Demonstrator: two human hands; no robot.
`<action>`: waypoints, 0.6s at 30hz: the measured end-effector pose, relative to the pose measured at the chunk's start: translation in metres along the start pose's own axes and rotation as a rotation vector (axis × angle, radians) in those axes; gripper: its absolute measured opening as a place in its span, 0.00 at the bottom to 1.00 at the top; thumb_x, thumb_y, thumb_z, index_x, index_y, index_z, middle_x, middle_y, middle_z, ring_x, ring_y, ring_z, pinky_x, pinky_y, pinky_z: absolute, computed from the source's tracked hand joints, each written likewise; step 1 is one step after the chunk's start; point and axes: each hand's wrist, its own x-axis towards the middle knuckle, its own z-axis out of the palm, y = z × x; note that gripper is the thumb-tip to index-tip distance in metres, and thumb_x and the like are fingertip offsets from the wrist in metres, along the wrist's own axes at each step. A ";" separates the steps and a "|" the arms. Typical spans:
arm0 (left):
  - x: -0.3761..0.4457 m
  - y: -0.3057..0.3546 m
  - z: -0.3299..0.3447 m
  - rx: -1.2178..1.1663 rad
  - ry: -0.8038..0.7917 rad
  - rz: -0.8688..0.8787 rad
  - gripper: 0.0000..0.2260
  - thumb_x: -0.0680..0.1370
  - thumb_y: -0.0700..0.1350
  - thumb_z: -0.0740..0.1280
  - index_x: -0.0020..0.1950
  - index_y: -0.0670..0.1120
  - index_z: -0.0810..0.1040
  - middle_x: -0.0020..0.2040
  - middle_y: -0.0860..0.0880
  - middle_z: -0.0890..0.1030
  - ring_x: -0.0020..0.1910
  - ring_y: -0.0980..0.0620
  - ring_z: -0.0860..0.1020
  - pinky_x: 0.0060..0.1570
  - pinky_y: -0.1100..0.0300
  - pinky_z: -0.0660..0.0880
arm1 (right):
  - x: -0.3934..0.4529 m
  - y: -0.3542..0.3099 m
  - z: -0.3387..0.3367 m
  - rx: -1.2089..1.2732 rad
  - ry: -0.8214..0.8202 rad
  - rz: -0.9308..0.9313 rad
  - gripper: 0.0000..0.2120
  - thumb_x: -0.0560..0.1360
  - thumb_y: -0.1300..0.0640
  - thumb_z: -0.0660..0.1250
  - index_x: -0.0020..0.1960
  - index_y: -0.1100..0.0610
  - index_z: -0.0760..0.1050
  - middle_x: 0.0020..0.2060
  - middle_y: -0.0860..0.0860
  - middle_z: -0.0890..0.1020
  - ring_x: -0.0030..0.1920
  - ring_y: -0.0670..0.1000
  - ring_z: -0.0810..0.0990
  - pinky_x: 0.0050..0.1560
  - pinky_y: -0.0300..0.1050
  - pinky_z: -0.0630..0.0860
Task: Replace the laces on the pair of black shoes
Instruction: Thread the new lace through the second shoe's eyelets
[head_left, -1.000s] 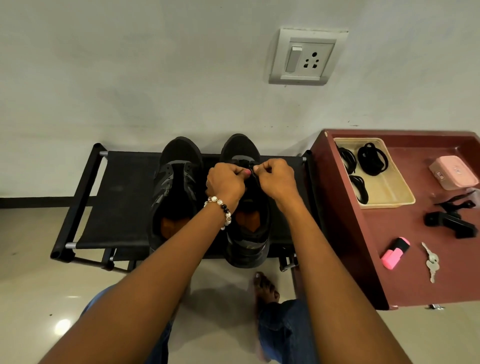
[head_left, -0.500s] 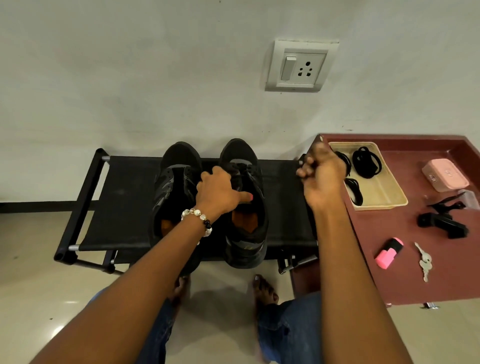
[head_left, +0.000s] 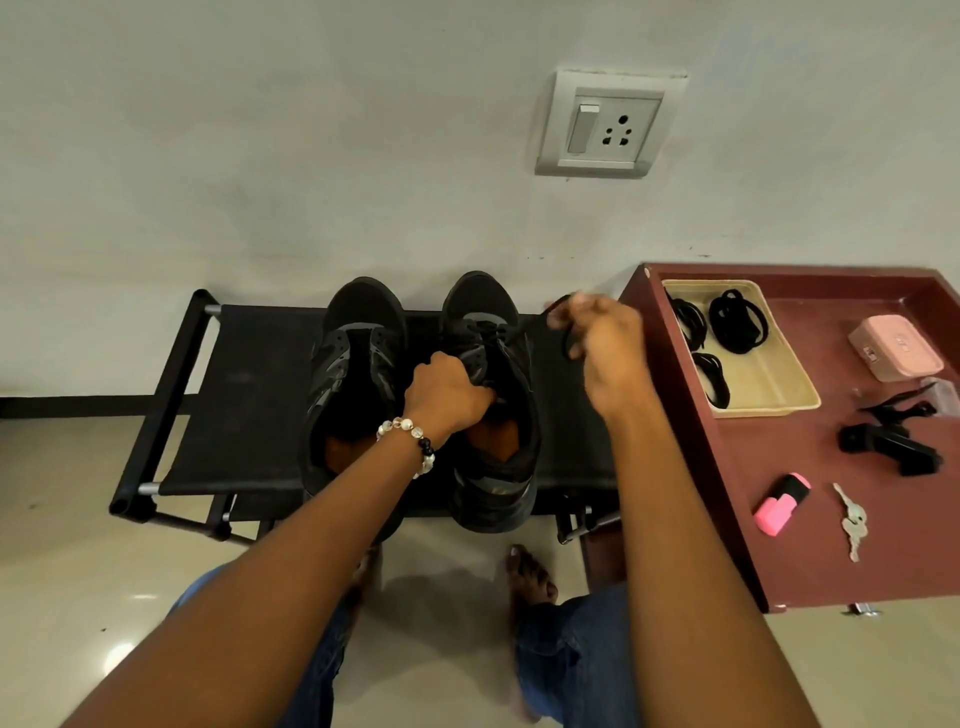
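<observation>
Two black shoes stand side by side on a black fabric rack (head_left: 249, 405). The left shoe (head_left: 358, 374) has no lace that I can see. My left hand (head_left: 447, 395) grips the tongue and collar of the right shoe (head_left: 493, 467). My right hand (head_left: 597, 338) is raised to the right of that shoe and pinches a black lace (head_left: 519, 332) that runs taut from the shoe's eyelets to my fingers. A beige tray (head_left: 779, 384) on the red table holds three coiled black laces (head_left: 737, 322).
The red table (head_left: 831, 545) stands right of the rack, carrying a pink case (head_left: 893, 348), a black clip-like tool (head_left: 893, 447), a pink highlighter (head_left: 782, 504) and keys (head_left: 852, 522). A wall socket (head_left: 608, 124) is above. My knees and bare feet are below on the tiled floor.
My right hand left the shoe's top and drew the lace out to the right. My left hand shifted down from the lace to gripping the right shoe's tongue.
</observation>
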 end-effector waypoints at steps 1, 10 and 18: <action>0.001 -0.001 0.001 -0.022 -0.007 -0.009 0.29 0.74 0.53 0.71 0.67 0.38 0.66 0.63 0.40 0.72 0.60 0.40 0.73 0.57 0.48 0.75 | 0.000 -0.006 -0.006 0.301 0.008 0.028 0.10 0.82 0.58 0.57 0.45 0.59 0.74 0.41 0.55 0.84 0.40 0.51 0.79 0.34 0.41 0.67; 0.007 -0.004 0.005 -0.042 0.007 -0.050 0.31 0.73 0.54 0.72 0.68 0.39 0.66 0.62 0.40 0.73 0.56 0.40 0.75 0.54 0.49 0.77 | -0.001 0.006 -0.003 -0.360 -0.047 -0.151 0.09 0.74 0.53 0.72 0.53 0.53 0.80 0.43 0.48 0.83 0.41 0.45 0.80 0.47 0.43 0.78; 0.008 -0.003 0.007 -0.072 0.031 -0.068 0.23 0.75 0.49 0.69 0.65 0.41 0.66 0.60 0.41 0.73 0.53 0.42 0.76 0.42 0.55 0.72 | -0.001 0.002 0.004 -0.407 0.030 -0.066 0.04 0.74 0.55 0.72 0.47 0.56 0.84 0.40 0.49 0.83 0.44 0.46 0.79 0.50 0.44 0.76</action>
